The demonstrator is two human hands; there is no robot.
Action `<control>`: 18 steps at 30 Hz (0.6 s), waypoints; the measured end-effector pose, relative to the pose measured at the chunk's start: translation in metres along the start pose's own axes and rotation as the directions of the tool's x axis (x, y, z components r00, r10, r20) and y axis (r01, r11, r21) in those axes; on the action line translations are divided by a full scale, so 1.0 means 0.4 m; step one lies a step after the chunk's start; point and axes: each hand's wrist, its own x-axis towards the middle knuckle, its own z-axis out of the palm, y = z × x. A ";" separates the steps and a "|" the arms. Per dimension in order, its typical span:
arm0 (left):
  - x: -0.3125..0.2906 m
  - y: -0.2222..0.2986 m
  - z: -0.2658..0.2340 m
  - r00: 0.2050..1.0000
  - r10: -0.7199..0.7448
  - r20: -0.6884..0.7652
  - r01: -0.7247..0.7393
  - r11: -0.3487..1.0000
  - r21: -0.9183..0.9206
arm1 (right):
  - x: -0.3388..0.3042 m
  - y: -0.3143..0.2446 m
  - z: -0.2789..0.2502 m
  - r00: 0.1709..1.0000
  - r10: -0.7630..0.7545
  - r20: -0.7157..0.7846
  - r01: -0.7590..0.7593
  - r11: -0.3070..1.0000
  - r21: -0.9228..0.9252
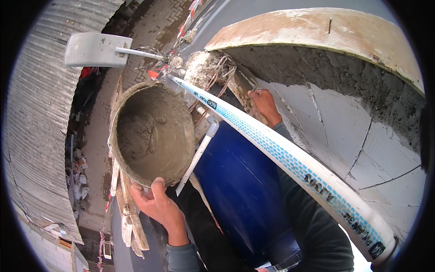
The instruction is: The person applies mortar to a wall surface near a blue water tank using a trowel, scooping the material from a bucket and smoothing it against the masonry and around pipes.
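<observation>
Gripped at its near rim by the left hand [156, 206], thumb hooked over the edge, the mortar bucket [153, 133] sits just left of the blue barrel [240, 190]. Probably heavy, gritty and slick, so it's best taken at the rim. Beyond the barrel, the right hand [265, 105] is closed on something at the wall [344, 122], can't tell what.

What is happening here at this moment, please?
A person works high above a paved street. The left hand grips the rim of a round mortar-coated bucket holding wet grey mortar. The right hand reaches past a long white plastic pipe to the rough grey mortar layer beneath a wooden board. A blue barrel stands below.
</observation>
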 end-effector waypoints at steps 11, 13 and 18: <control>0.302 0.014 0.264 0.775 0.588 0.232 -0.632 0.732 0.255 | 0.010 -0.034 -0.011 0.987 0.145 0.069 -0.132 0.977 -0.168; 0.414 -0.036 0.375 0.615 0.723 0.316 -0.788 0.547 0.282 | 0.009 -0.073 0.000 0.967 0.232 0.106 -0.214 0.963 -0.162; 0.592 -0.094 0.570 0.556 0.688 0.466 -0.824 0.529 0.202 | 0.037 -0.106 -0.001 0.989 0.081 0.119 -0.049 0.966 -0.252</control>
